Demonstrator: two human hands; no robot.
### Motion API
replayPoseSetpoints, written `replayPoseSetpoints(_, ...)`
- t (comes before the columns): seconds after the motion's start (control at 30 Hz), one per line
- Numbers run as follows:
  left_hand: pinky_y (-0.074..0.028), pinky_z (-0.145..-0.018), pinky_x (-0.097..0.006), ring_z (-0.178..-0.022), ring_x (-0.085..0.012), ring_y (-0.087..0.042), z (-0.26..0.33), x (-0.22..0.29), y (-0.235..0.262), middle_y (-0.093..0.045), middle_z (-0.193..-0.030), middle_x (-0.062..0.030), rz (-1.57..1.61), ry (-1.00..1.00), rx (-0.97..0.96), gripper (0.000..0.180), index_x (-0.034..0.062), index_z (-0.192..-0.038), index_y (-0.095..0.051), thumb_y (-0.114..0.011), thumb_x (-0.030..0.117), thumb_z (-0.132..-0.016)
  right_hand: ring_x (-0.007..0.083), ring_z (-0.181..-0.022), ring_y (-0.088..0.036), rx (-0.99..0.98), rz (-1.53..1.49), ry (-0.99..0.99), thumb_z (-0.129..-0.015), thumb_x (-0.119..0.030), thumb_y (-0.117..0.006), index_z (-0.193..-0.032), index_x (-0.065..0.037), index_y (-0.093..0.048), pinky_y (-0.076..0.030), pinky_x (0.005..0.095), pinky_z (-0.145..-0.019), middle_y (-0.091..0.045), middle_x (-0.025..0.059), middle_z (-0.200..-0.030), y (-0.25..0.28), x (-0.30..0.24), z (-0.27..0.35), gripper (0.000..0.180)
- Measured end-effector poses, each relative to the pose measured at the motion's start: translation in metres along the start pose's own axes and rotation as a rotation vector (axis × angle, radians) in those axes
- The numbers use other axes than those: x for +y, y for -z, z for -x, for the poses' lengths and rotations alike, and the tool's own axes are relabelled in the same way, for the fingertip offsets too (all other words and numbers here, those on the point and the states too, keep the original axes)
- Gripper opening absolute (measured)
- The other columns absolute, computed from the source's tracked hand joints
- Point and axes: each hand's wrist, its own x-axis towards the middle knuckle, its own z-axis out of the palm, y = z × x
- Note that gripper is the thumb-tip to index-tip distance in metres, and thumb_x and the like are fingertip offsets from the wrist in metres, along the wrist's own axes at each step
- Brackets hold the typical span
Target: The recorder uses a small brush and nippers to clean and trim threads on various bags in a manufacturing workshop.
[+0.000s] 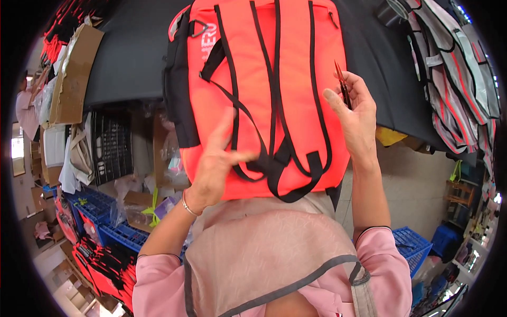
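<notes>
A bright coral-red backpack with black trim lies on the black table, its shoulder straps facing up. Over its lower left part is my left hand, fingers stretched and thumb apart, a little blurred and holding nothing. Between thumb and hand a black webbing strap runs down to the strap ends. At the right edge of the backpack my right hand is closed around a pair of slim, dark thread snips, points up. Part of the snips is hidden in the palm.
The black table spreads beyond the backpack. A dark metal cup stands at the far right, near a pile of grey bags with red trim. A cardboard box is at the left. Blue crates flank me below.
</notes>
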Motion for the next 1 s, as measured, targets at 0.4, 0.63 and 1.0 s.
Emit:
replayPoseSetpoints(0.4, -0.057, -0.066, -0.025, -0.080, -0.0150, -0.070, 0.014, -0.012, 0.010, -0.069, -0.093, -0.0083, 0.531, 0.769, -0.044, 0.034, -0.0064, -0.117, -0.058, -0.065, 0.018, -0.096, 0.0102, -0.088, -0.066, -0.567, -0.147, -0.174, -0.092, -0.008, -0.065, -0.118, 0.004, -0.061, -0.053, 0.0268, -0.079, -0.070, 0.0078, -0.093, -0.073, -0.014, 0.077, 0.028)
replayPoseSetpoints(0.63, -0.055, -0.075, -0.025, -0.090, -0.0064, -0.065, 0.015, -0.031, 0.004, -0.068, -0.106, 0.0027, 0.932, 0.637, 0.042, 0.025, 0.0068, -0.119, -0.060, -0.064, 0.013, -0.095, 0.0217, -0.081, -0.070, -1.056, 0.265, 0.458, -0.067, 0.005, -0.069, -0.108, -0.010, -0.067, -0.055, 0.0312, -0.066, -0.070, 0.0069, -0.089, -0.084, -0.020, 0.124, 0.043)
replayPoseSetpoints(1.0, -0.052, -0.072, -0.022, -0.088, -0.0072, -0.063, 0.017, -0.016, -0.002, -0.068, -0.104, -0.0028, 0.813, 0.443, 0.026, 0.029, -0.0006, -0.121, -0.059, -0.064, 0.013, -0.096, 0.0046, -0.057, -0.043, -0.141, 0.085, -0.016, -0.084, -0.014, -0.077, -0.111, 0.000, -0.055, -0.036, 0.0232, -0.053, -0.053, -0.0017, -0.068, -0.064, -0.007, 0.042, 0.038)
